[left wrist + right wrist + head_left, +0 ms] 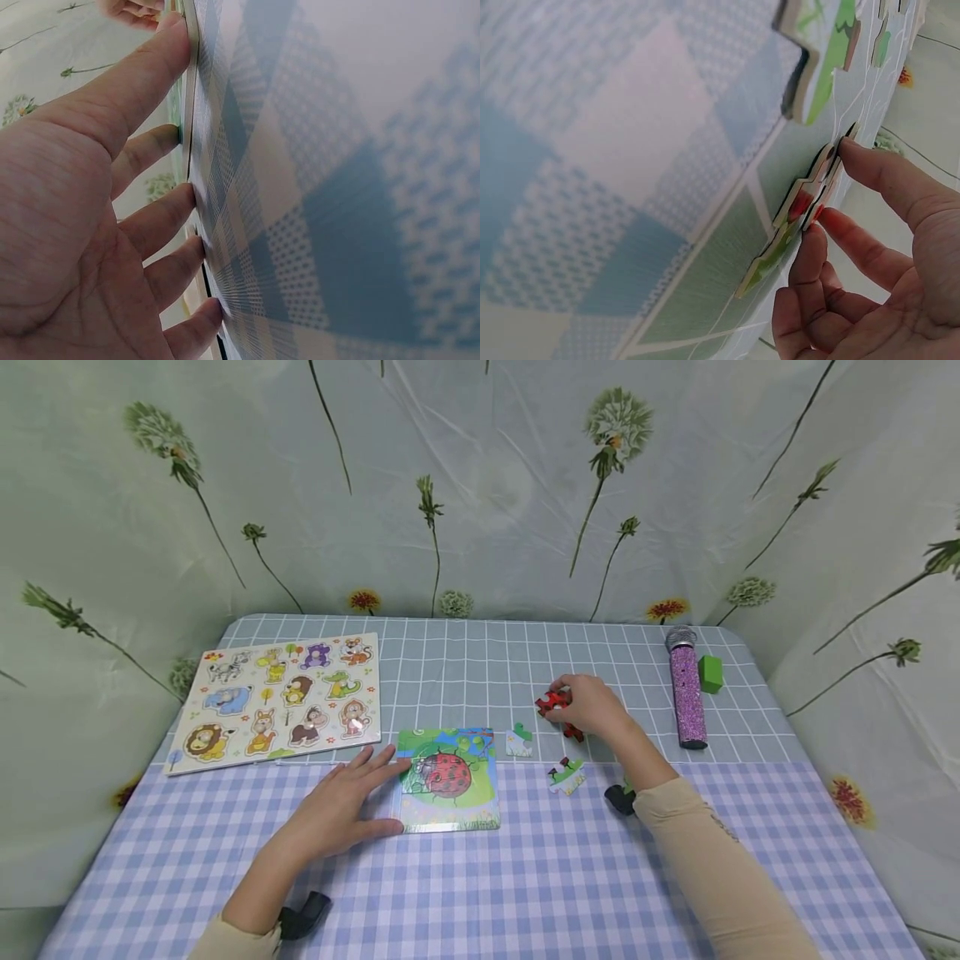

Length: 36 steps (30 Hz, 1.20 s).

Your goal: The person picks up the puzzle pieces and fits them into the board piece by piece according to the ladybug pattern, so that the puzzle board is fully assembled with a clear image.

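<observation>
Left hand (341,802), fingers spread, touches the left edge of a ladybird puzzle (447,777) on the tabletop (450,893). Farther right, the right hand (592,706) pinches a red piece (551,702), apparently picking up; lifting clear of neighbouring pieces (574,733) seems called for.

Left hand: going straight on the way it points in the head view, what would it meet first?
Most likely the ladybug puzzle; the left hand has index finger and thumb at that puzzle's left edge, though depth is hard to judge.
</observation>
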{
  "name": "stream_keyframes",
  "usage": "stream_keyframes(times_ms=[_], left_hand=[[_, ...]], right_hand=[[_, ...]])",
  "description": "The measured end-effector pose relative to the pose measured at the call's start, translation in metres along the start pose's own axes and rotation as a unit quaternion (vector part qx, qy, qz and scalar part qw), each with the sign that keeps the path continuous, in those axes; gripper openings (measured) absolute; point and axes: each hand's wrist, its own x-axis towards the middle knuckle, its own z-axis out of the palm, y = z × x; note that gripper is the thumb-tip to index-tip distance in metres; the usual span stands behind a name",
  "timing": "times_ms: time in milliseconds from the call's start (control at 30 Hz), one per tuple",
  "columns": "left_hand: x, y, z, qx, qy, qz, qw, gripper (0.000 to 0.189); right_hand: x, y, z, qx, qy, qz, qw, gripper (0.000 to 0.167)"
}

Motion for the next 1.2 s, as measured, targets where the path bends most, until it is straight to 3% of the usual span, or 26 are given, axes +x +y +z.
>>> stream_keyframes(times_ms=[400,733,967,1200], left_hand=[[0.0,0.001,0.0,-0.004,-0.004,-0.004,1.0,0.085],[0.0,0.0,0.0,-0.001,-0.002,0.0,1.0,0.084],[0.001,0.0,0.0,-0.001,-0.001,0.006,1.0,0.084],[0.0,-0.001,0.0,-0.004,-0.004,-0.002,1.0,0.085]], right_hand=[[0.0,0.001,0.002,0.032,0.006,-0.006,0.9995,0.046],[-0.007,-0.011,0.002,0.045,0.013,-0.048,0.9978,0.048],[-0.017,-0.032,0.002,0.083,-0.003,-0.081,0.9933,0.043],[-0.025,-0.054,0.011,0.08,-0.023,-0.13,0.988,0.041]])
